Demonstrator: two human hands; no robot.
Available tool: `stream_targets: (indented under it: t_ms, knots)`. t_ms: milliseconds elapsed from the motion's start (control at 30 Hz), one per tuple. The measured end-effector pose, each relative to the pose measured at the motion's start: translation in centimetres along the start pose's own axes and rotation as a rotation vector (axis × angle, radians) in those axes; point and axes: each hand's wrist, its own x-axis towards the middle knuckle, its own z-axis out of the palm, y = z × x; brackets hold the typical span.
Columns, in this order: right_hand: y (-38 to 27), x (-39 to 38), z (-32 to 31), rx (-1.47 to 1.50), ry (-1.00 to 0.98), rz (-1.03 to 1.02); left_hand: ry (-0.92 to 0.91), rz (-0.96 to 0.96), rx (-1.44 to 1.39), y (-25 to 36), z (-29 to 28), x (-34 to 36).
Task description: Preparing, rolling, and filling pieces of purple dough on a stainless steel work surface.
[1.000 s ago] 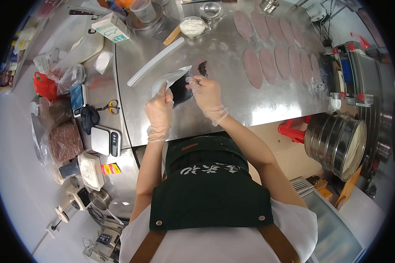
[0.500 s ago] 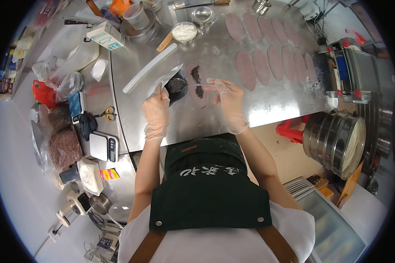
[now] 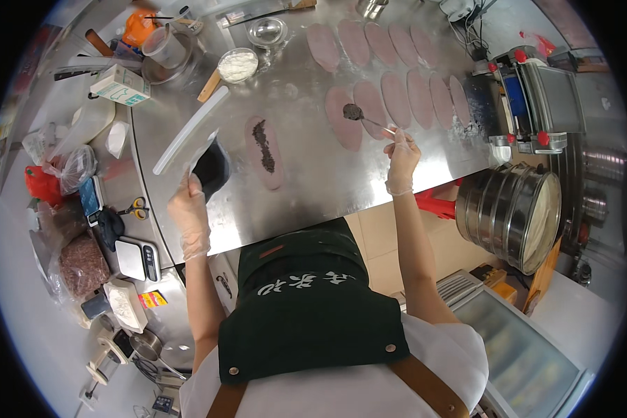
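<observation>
My left hand [image 3: 189,216], in a clear glove, is closed on the edge of a pouch [image 3: 205,174] with a dark inside. My gloved right hand [image 3: 402,157] pinches the thin handle of a spoon [image 3: 377,126]. A heap of dark, crumbly filling [image 3: 352,111] sits on the spoon's bowl, above the leftmost pinkish dough ovals [image 3: 343,136] of the nearer row. Between my hands, a single dough oval [image 3: 253,159] lies on the steel table with a strip of the same dark filling [image 3: 265,150] along its middle.
Further dough ovals [image 3: 354,43] lie in a far row. A bowl of white powder [image 3: 238,64], a glass bowl [image 3: 267,31] and a white curved strip [image 3: 190,131] are at the back left. Scissors [image 3: 138,208] and a scale [image 3: 134,258] stand left. Stacked round sieves [image 3: 498,216] are at the right.
My right hand has carried the spoon right, away from the filled oval, and its heap now shows clearly. My left hand has moved left with the pouch. The whole view has shifted.
</observation>
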Motion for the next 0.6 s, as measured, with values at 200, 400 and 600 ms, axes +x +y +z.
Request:
stream_targets:
  t_ms: [200, 400, 600]
  knots:
    - [3.5, 2.6, -0.1, -0.116, 0.006, -0.067, 0.061, -0.046, -0.037, 0.5, -0.1, -0.1]
    - [2.6, 2.6, 1.5, -0.198, -0.005, -0.063, 0.062, -0.072, -0.007, 0.9, 0.2, -0.1]
    - [2.5, 3.6, 2.4, -0.282, -0.025, -0.152, 0.095, -0.055, -0.011, 0.9, 0.4, -0.1]
